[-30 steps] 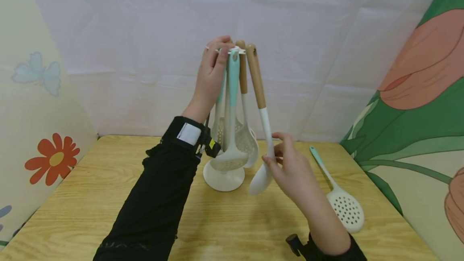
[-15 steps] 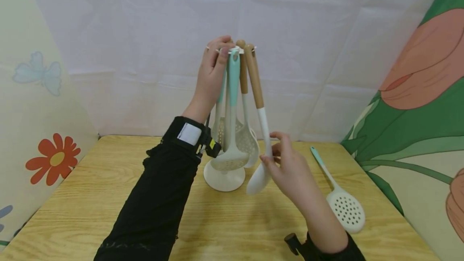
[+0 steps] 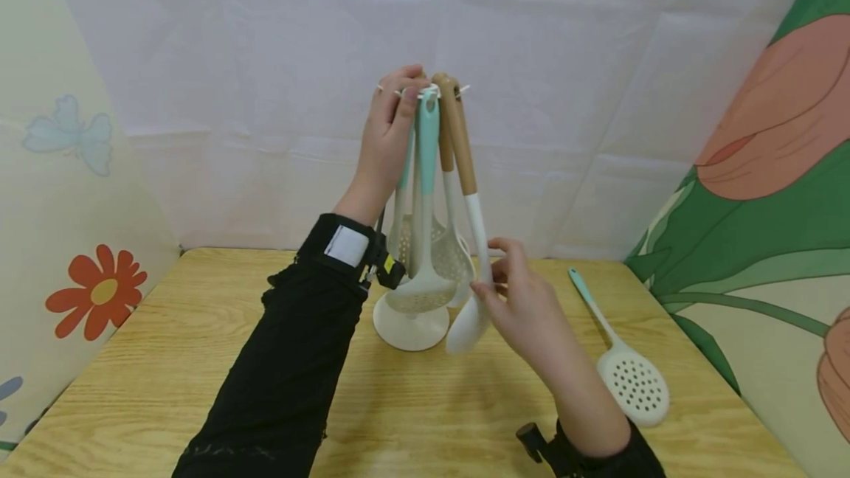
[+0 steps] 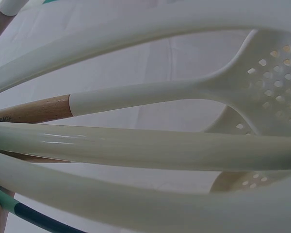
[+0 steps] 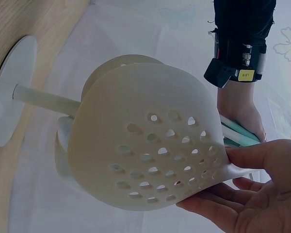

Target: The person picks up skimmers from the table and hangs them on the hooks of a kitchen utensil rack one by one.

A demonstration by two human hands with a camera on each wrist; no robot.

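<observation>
A white utensil stand [image 3: 408, 329] holds several hanging tools. My left hand [image 3: 406, 88] grips the hook ring at its top. My right hand [image 3: 488, 282] pinches the white neck of a wooden-handled spoon [image 3: 468, 168] that hangs from the ring, its bowl [image 3: 462, 330] beside the stand's base. In the right wrist view a perforated skimmer head [image 5: 145, 155] fills the middle, with my fingers [image 5: 218, 213] below it. The left wrist view shows only close shafts, a wooden handle [image 4: 29, 110] and a skimmer [image 4: 276, 92].
A loose skimmer with a teal handle [image 3: 631, 382] lies on the wooden table [image 3: 166, 360] to the right of my right hand. White cloth hangs behind, with printed panels at both sides. The stand's round base [image 5: 9, 97] sits on the tabletop.
My right hand has drawn the spoon's lower end left, closer to the stand, so the spoon hangs steeper. The left hand has stayed at the top.
</observation>
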